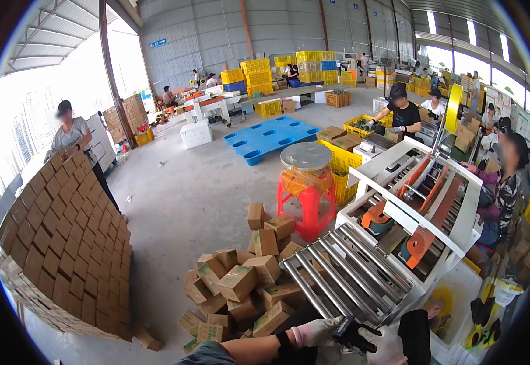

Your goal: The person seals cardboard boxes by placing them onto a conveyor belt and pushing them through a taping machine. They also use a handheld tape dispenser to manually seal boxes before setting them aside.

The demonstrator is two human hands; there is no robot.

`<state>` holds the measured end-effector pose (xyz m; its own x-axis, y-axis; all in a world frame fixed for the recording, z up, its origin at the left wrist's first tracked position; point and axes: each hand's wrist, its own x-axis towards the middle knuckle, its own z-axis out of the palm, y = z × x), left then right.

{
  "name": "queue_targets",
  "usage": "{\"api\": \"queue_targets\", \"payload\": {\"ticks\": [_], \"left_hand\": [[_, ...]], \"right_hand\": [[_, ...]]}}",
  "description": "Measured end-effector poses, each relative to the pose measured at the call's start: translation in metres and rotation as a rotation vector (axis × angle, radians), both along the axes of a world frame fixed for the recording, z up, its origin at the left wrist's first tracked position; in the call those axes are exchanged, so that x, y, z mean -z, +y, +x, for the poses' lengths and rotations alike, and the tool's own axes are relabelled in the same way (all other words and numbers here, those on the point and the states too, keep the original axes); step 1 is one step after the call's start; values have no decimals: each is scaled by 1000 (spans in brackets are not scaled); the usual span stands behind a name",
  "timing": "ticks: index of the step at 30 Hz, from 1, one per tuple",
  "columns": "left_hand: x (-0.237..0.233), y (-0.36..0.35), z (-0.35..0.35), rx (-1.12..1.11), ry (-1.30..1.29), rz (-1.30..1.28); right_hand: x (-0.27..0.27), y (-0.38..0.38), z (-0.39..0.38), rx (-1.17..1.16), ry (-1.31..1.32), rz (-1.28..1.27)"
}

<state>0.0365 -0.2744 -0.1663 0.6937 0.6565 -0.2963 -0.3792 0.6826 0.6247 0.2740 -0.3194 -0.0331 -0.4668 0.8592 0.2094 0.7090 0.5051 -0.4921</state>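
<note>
White gloves cover a worker's left hand [313, 331], its fingers wrapped around a black device [349, 333] at the near end of a steel roller conveyor [344, 274]. The right hand [388, 348] touches the device's other side, its grip unclear. Cardboard cartons [240, 286] lie heaped on the floor beside the conveyor.

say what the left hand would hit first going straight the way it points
The left hand points toward the black object, which it may already touch; just beyond is the right hand. Depth is unclear.
</note>
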Motion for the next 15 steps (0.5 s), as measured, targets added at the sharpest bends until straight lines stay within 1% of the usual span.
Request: {"api": "queue_targets", "payload": {"ticks": [2, 5, 8, 11, 12, 13, 14, 15], "left_hand": [[23, 1, 0, -25, 207, 464], [33, 9, -5, -26, 643, 1256], [-12, 4, 7, 47, 167, -58], [16, 9, 21, -87, 490, 160], [7, 9, 21, -86, 556, 206], [-13, 12, 22, -83, 622, 250], [-22, 17, 24, -94, 661, 334], [-26, 27, 21, -111, 705, 490]], "right_hand": [[5, 1, 3, -10, 29, -16], [3, 0, 5, 0, 29, -67], [3, -2, 4, 4, 32, -69], [4, 0, 4, -20, 18, 30], [4, 1, 4, -30, 9, 73], [4, 2, 5, 20, -81, 55], [5, 4, 6, 75, -172, 32], [1, 8, 4, 82, -172, 102]]}}
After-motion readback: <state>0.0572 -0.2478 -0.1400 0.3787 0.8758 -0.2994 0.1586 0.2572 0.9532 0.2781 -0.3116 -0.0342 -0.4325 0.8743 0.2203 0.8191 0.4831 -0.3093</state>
